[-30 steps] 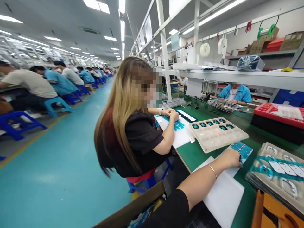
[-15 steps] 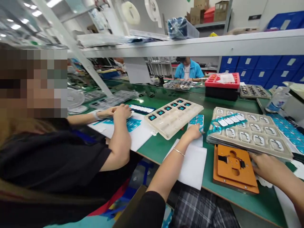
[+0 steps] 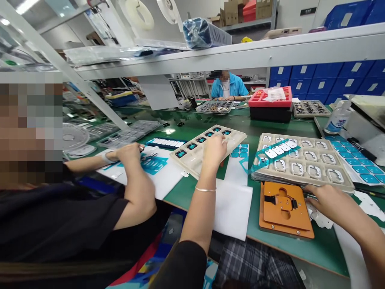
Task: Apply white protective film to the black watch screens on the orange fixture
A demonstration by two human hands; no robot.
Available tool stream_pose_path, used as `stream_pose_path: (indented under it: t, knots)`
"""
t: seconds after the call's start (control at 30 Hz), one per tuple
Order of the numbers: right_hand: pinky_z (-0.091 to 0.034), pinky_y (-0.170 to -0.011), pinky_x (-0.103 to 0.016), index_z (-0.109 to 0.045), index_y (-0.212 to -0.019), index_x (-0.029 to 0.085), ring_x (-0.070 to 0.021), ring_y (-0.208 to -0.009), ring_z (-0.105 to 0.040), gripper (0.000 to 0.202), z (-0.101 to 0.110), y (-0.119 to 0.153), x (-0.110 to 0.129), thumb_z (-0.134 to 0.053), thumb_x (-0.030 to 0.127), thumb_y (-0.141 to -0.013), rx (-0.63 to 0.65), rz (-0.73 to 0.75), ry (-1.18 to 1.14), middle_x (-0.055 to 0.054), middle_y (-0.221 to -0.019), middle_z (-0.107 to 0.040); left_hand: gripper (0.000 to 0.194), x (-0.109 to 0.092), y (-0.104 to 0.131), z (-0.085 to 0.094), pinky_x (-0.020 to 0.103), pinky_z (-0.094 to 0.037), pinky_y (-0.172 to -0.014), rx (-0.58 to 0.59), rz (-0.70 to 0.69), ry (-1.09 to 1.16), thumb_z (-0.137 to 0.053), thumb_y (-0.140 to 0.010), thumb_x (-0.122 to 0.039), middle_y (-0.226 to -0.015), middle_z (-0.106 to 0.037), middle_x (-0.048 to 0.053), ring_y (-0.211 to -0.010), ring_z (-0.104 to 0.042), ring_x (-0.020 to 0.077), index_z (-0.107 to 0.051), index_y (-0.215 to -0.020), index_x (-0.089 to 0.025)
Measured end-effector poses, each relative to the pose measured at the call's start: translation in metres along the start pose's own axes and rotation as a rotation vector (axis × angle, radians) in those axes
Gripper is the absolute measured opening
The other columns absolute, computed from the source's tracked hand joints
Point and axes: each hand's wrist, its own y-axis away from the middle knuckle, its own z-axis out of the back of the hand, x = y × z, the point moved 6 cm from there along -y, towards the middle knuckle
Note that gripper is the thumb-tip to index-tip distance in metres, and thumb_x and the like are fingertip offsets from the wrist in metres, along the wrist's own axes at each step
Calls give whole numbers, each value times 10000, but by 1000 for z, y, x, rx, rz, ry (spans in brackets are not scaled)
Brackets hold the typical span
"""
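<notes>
The left hand (image 3: 215, 150) had moved from the white sheet of blue stickers (image 3: 240, 151) onto the beige plastic tray (image 3: 192, 162) — its grip I could not tell. The right hand (image 3: 327, 202) stayed beside the orange rectangular block (image 3: 285, 214), grip also unclear.

Shelf: a long white ledge (image 3: 270, 50) crosses above the bench, held by a slanting white post (image 3: 75, 76)
Bench: green top (image 3: 192, 192)
Back wall: pale, with a small dark sign (image 3: 308, 11)
Storage: blue bins (image 3: 326, 82) in rows beyond the bench
Light: white ceiling lamp (image 3: 25, 6), upper left
</notes>
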Motion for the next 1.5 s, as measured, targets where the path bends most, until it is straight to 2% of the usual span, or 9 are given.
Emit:
stream_pose_path:
  t: [0.27, 0.43, 0.57, 0.7, 0.8, 1.0, 1.17, 1.37, 1.5]
  knots:
    - [-488, -597, -316, -720, -1039, 237, -282, -833, -748, 296, 25, 2, 11, -431, 245, -974, -262, 82, -3, -56, -959, -783, 423, 8, -40, -34, 756, -318, -1043, 92, 336, -67, -480, -917, -359, -1474, -490, 261, -1430, -320, 490, -668, -1211, -119]
    - [-502, -553, -306, -722, -956, 217, -248, -765, -755, 261, 28, 3, 11, -463, 246, -960, -588, 181, -109, -41, -916, -791, 458, 7, -32, -35, 716, -374, -1005, 23, 314, -9, -422, -929, -310, -1497, -443, 284, -1446, -285, 476, -592, -1299, -101]
    - [-524, -561, -301, -709, -920, 203, -212, -713, -743, 250, 32, 11, 16, -468, 240, -975, -844, 320, -212, -40, -876, -784, 512, -24, -18, -37, 612, -349, -1084, -7, 123, 103, -343, -963, -286, -1545, -375, 276, -1462, -291, 411, -468, -1408, -65]
    - [-573, -696, -320, -695, -932, 189, -199, -793, -728, 223, 40, 15, 23, -477, 183, -980, -1019, 434, -357, -53, -861, -761, 452, -71, 1, -63, 347, -460, -1002, 207, -131, 266, -449, -958, -500, -1320, -653, 117, -1243, -583, 277, -619, -1254, -204]
    - [-585, -789, -378, -692, -980, 183, -218, -886, -709, 177, 45, 14, 29, -517, 161, -963, -1063, 534, -432, -75, -932, -756, 487, -84, 11, -77, 319, -496, -829, 310, -132, 344, -536, -899, -583, -1096, -727, 148, -1045, -671, 297, -659, -1093, -154]
    - [-560, -914, -484, -679, -1065, 198, -264, -1081, -651, 163, 53, 11, 39, -574, 178, -943, -1109, 580, -498, -107, -1112, -730, 325, -82, 26, -66, 239, -411, -615, 379, -113, 572, -733, -785, -461, -828, -675, 66, -801, -636, 205, -627, -864, -164]
    - [-549, -935, -520, -658, -1169, 196, -293, -1099, -642, 240, 52, 10, 49, -595, 262, -948, -1112, 507, -529, -114, -1137, -729, 432, -95, 58, -63, 194, -290, -446, 711, -182, 842, -684, -794, -576, -576, -479, -59, -439, -388, 49, -650, -836, -148]
    - [-563, -847, -455, -658, -1133, 199, -270, -990, -670, 223, 51, 18, 53, -649, 290, -929, -1186, 554, -496, -113, -1074, -740, 581, -110, 82, -67, 185, -388, -446, 1054, -228, 1030, -862, -630, -493, -718, -680, -3, -466, -539, 55, -638, -1038, -145]
    - [-557, -758, -385, -678, -1051, 208, -229, -875, -646, 183, 48, 28, 55, -661, 130, -886, -1293, 707, -358, -76, -959, -759, 487, -111, 94, -73, 181, -396, -451, 1274, -235, 1010, -906, -588, -422, -656, -666, -21, -451, -520, 39, -698, -917, -129]
